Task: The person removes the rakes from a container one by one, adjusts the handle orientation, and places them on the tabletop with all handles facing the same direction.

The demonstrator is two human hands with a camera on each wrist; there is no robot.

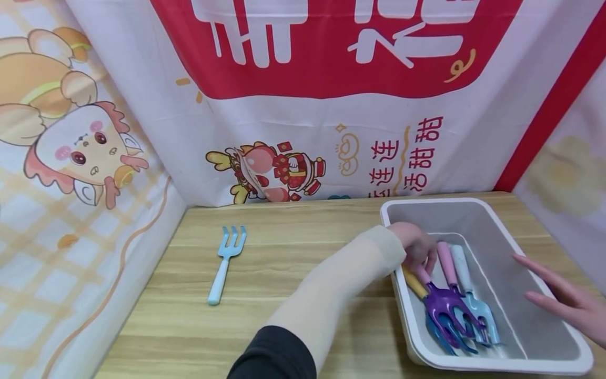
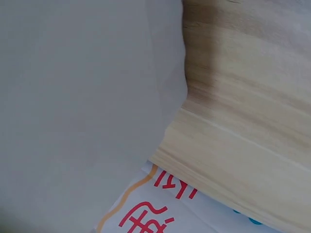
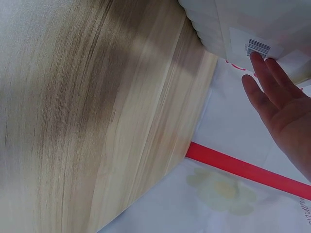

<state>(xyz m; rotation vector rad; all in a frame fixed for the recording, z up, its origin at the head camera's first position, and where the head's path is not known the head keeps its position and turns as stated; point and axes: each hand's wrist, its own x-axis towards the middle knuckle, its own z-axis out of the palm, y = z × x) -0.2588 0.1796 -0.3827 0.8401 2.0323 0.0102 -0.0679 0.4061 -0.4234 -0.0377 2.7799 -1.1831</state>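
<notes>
My left hand (image 1: 418,245) reaches over the left rim of a grey-white plastic bin (image 1: 525,363). Its fingers curl round the pink handle of a purple hand rake (image 1: 445,302), partly hiding that handle. Beneath and beside the rake lie a tool with a yellow handle (image 1: 413,281), a blue-headed tool (image 1: 437,334), another pink handle (image 1: 446,263) and a light blue garden fork (image 1: 479,305). My right hand (image 1: 568,302) is at the bin's right side with straight fingers; in the right wrist view its fingertips touch the outer wall near a barcode label (image 3: 257,47).
A light blue hand rake (image 1: 224,266) lies on the wooden table (image 1: 284,263), left of the bin. Printed cloth (image 1: 331,131) hangs along the table's back and sides. In the left wrist view, the bin's outer wall (image 2: 82,97) fills much of the picture.
</notes>
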